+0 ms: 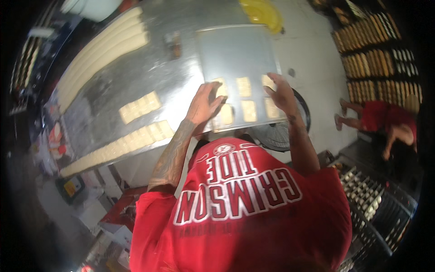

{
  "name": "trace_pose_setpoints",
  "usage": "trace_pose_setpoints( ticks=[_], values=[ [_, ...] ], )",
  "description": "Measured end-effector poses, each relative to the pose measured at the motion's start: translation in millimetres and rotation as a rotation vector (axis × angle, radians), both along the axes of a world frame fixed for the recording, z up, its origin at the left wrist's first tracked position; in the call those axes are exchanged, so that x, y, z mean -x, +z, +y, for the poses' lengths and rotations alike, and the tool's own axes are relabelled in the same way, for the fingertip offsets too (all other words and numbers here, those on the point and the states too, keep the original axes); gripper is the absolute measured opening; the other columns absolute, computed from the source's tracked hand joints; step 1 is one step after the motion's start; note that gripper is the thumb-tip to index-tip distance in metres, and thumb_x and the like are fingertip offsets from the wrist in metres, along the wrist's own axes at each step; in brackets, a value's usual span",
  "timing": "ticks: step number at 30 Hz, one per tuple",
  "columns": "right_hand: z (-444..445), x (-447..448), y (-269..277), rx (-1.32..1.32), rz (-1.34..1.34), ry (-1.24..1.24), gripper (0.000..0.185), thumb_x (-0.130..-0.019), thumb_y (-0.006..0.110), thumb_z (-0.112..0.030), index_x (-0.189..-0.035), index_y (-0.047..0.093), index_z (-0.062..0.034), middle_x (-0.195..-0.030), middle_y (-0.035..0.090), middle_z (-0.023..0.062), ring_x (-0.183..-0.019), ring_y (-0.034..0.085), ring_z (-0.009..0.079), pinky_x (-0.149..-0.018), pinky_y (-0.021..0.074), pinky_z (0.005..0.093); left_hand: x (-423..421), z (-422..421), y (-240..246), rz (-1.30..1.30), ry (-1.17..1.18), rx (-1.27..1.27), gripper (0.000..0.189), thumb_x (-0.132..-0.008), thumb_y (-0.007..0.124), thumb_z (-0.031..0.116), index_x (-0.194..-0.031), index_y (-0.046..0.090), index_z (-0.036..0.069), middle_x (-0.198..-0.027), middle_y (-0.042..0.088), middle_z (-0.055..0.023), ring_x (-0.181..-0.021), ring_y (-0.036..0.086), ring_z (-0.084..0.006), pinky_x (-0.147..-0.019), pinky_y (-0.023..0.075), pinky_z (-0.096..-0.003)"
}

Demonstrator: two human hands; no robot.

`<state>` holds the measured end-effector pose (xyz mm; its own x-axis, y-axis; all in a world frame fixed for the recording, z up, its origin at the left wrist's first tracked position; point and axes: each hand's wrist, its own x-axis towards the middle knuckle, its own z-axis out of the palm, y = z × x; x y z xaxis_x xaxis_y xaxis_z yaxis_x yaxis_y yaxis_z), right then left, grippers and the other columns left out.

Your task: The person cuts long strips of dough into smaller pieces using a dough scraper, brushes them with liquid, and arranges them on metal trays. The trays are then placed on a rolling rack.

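Note:
A flat metal baking sheet (238, 51) lies before me with several rectangular dough pieces (249, 110) in two rows across its near half. My left hand (206, 103) is over the sheet's left edge, its fingers at the left dough piece (221, 89) of the farther row. At the right end of that row, my right hand (281, 91) has thumb and fingers apart around another piece (268, 81); whether either hand touches the dough is unclear. Left of the sheet, cut dough pieces (140, 107) stand side by side on the metal worktable (112, 80), with a longer row (125, 142) along its near edge.
Long dough strips (108, 47) lie at the table's far left, and a small dark object (173, 46) nearer the sheet. Beyond are a white bucket (91, 6) and a yellow item (263, 15). A round fan (275, 134) stands below right. A person (387, 117) works near racks of baked goods (368, 61).

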<state>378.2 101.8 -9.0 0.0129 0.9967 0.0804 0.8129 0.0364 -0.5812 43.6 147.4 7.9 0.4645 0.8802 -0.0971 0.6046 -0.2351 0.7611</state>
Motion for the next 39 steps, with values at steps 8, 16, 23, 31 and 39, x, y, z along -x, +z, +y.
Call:
trace_pose_setpoints(
  ticks=[8, 16, 23, 31, 39],
  values=[
    [14, 281, -48, 0.208, 0.265, 0.623, 0.06, -0.093, 0.078, -0.027, -0.144, 0.059, -0.0006, -0.139, 0.064, 0.0217, -0.128, 0.062, 0.0369, -0.11, 0.0503, 0.0435, 256, -66, -49, 0.415, 0.194, -0.131, 0.053, -0.094, 0.076, 0.019, -0.141, 0.059, 0.004, -0.142, 0.059, -0.0202, -0.125, 0.062, -0.0385, -0.099, 0.0522, -0.0463],
    [32, 390, -46, 0.482, 0.03, 0.821, 0.036, -0.091, 0.075, -0.021, -0.122, 0.07, -0.0033, -0.111, 0.071, 0.0167, -0.106, 0.067, 0.0376, -0.091, 0.0546, 0.046, 264, -69, -39, 0.49, 0.197, -0.03, 0.029, -0.085, 0.081, 0.019, -0.109, 0.071, 0.006, -0.109, 0.062, -0.0181, -0.102, 0.061, -0.0371, -0.091, 0.0472, -0.0535],
    [28, 278, -18, 0.688, 0.455, 0.706, 0.053, -0.095, 0.078, -0.039, -0.126, 0.065, 0.0025, -0.121, 0.07, 0.0206, -0.113, 0.066, 0.0297, -0.093, 0.0527, 0.0409, 263, -66, -29, -0.227, 0.451, 0.548, 0.03, -0.094, 0.081, 0.018, -0.112, 0.064, 0.001, -0.1, 0.071, -0.0052, -0.085, 0.065, -0.0121, -0.072, 0.0544, -0.0299],
    [81, 65, -23, 0.381, 0.241, 0.141, 0.072, -0.092, 0.081, -0.03, -0.149, 0.052, 0.0018, -0.149, 0.058, 0.0251, -0.137, 0.058, 0.0391, -0.115, 0.0475, 0.0444, 77, 85, -9, -0.187, 0.077, 0.45, 0.064, -0.088, 0.087, 0.025, -0.139, 0.059, -0.003, -0.121, 0.071, -0.0158, -0.108, 0.069, -0.0217, -0.093, 0.0572, -0.0347],
    [140, 35, -24, 0.278, -0.083, 0.331, 0.064, -0.09, 0.079, -0.02, -0.148, 0.056, -0.0101, -0.139, 0.066, 0.0178, -0.132, 0.06, 0.0386, -0.109, 0.0492, 0.0469, -41, 148, -20, 0.179, -0.219, 0.068, 0.064, -0.092, 0.081, 0.027, -0.146, 0.056, 0.003, -0.133, 0.066, -0.0199, -0.125, 0.063, -0.0379, -0.108, 0.0513, -0.0452]
  ],
)
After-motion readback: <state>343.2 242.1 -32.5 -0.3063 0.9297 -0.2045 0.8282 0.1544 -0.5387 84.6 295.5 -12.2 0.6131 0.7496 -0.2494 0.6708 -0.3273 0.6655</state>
